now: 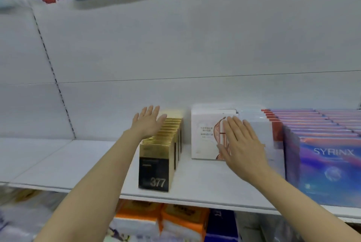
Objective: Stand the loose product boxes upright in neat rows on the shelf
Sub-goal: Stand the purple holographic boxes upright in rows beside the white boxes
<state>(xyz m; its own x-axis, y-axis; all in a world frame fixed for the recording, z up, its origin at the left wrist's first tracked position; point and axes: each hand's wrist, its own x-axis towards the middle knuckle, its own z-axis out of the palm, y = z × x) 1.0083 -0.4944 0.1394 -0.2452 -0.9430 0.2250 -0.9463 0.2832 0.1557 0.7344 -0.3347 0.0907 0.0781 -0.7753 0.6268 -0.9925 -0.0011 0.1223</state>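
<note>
On the white shelf [78, 163], flat-fingered left hand [147, 122] and right hand [240, 144] flank upright gold-black boxes [160, 155].

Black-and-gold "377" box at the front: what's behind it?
Behind the black-and-gold "377" box a row of matching gold-topped boxes stands upright, running to the shelf's white back panel. The open left hand covers the row's far left; only tops and right edges show.

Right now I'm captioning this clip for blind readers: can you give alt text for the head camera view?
Two open hands reach over a white shelf: the left hand by a row of upright gold boxes, the right hand flat against the front of a row of white boxes. Purple boxes stand at the far right.
</note>
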